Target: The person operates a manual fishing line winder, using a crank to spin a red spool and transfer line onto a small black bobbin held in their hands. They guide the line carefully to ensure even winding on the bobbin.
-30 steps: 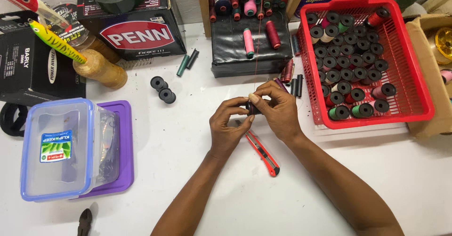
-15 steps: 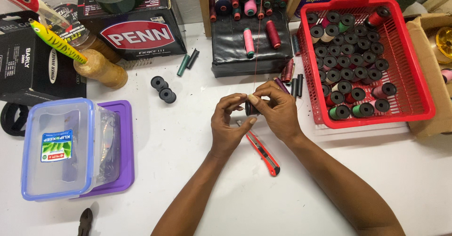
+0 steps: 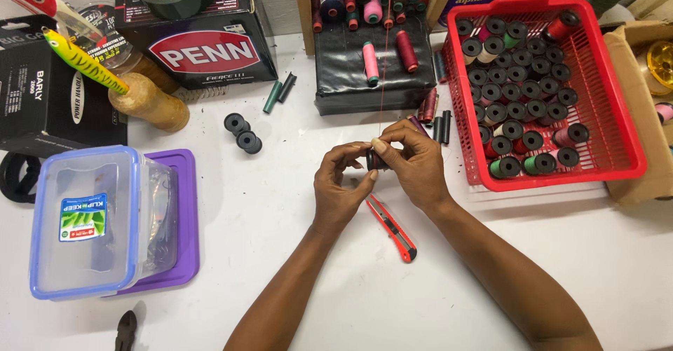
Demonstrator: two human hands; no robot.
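My left hand (image 3: 341,181) and my right hand (image 3: 415,160) meet over the white table, both pinching a small dark spool (image 3: 374,159) between their fingertips. A thin red thread (image 3: 382,71) runs straight up from the spool toward the rack of thread cones at the back. A red utility knife (image 3: 392,228) lies on the table just below my hands. Two empty black spools (image 3: 242,132) sit to the left of my hands.
A red basket (image 3: 624,134) full of black, green and red spools stands at the right. A clear plastic container (image 3: 91,221) on a purple lid sits at the left. Boxes, a black pouch (image 3: 350,78) with thread cones, cork handles and a fishing lure line the back.
My fingers have shifted slightly on the spool, turning it; the hands stay in the same place.
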